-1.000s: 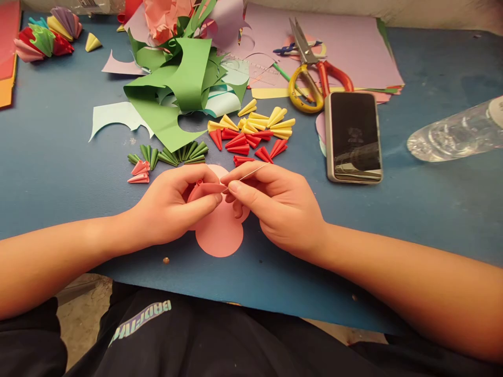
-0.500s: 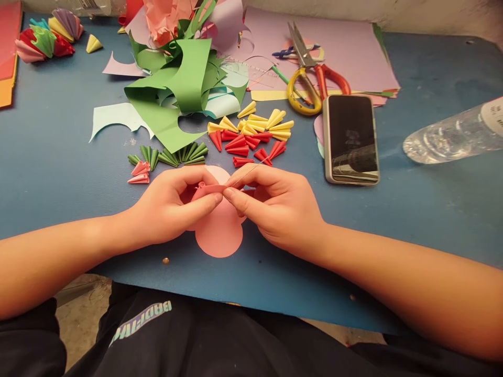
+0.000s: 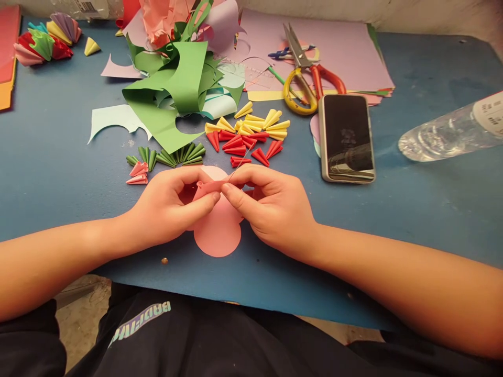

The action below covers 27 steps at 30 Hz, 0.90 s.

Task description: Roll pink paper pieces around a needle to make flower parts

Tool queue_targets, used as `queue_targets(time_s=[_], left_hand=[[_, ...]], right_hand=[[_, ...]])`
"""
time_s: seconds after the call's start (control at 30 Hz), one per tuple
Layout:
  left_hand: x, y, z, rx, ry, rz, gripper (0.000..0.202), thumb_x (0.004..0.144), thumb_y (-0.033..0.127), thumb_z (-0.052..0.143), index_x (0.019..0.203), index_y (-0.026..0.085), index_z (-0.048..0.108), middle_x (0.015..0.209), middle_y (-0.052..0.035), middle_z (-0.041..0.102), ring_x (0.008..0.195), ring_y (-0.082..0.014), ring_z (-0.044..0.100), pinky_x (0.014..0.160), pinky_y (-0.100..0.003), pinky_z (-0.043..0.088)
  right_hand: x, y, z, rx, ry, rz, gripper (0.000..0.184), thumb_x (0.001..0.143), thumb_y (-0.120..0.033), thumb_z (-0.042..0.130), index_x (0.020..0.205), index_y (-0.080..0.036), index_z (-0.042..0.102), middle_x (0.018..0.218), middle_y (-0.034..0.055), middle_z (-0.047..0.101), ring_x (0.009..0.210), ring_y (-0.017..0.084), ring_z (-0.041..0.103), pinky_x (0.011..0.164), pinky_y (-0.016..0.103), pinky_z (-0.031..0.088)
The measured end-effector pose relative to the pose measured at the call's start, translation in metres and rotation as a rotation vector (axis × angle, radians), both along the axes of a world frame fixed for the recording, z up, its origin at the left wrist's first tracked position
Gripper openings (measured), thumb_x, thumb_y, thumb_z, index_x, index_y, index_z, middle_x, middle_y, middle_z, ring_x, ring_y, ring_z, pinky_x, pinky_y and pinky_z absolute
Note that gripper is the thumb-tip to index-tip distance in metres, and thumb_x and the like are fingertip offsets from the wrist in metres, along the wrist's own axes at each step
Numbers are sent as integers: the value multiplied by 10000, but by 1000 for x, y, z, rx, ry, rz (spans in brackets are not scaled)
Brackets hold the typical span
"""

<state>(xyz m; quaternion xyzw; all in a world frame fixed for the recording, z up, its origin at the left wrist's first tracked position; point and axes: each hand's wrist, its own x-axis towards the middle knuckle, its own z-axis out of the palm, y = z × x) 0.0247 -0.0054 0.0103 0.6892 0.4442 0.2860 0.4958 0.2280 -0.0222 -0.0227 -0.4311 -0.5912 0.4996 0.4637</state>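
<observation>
- Two or more pink paper circles [image 3: 217, 236] overlap on the blue table [image 3: 275, 285] beneath the hands, probably kept close for quick reach.
- Left hand [image 3: 167, 203]: thumb and fingers closed on a pink paper piece [image 3: 211, 187], curled at its left end; hold looks meant to steady it.
- Right hand [image 3: 277, 209]: thumb and forefinger pinching a thin rod [image 3: 241, 159] at that piece's right end, likely for fine control; remaining fingers mostly hidden, can't tell their grip.
- Pink paper piece: between both hands, above the circles.
- Just past hands: pink cones [image 3: 137, 174], green cones [image 3: 181, 155], red cones [image 3: 236, 143], yellow cones [image 3: 255, 124], grouped by colour, seemingly for easy sorting.
- Right side: phone [image 3: 348, 139] and clear bottle [image 3: 436, 135], both off the work spot.
- Farther: green scraps [image 3: 191, 76] heaped; scissors [image 3: 301, 68] resting partly on paper sheets [image 3: 353, 52], apparently pushed back for elbow room.
</observation>
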Motion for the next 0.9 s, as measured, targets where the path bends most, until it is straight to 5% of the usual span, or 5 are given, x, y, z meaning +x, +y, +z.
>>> queue_targets(time_s=[0.27,0.67,0.9], left_hand=[[0,0,3,22,73,11,209,876,287,749,760,186,608,664,22,590,599,-104,504,526,-218,415],[-1,3,4,-94,72,13,198,896,331,725,811,167,653,735,14,602,664,-104,516,574,-213,415],[-2,0,5,9,-9,-22,206,925,274,739,763,159,687,699,7,605,657,-113,541,593,-241,445]], right_hand=[[0,1,0,-41,119,71,198,900,-367,874,890,-195,775,869,23,767,745,143,664,637,273,566],[1,2,-7,50,180,113,38,955,-196,798,927,-170,802,898,42,772,821,133,689,728,265,576],[0,2,-4,23,190,91,68,955,-182,782,890,-168,795,846,19,758,800,112,675,721,228,557]])
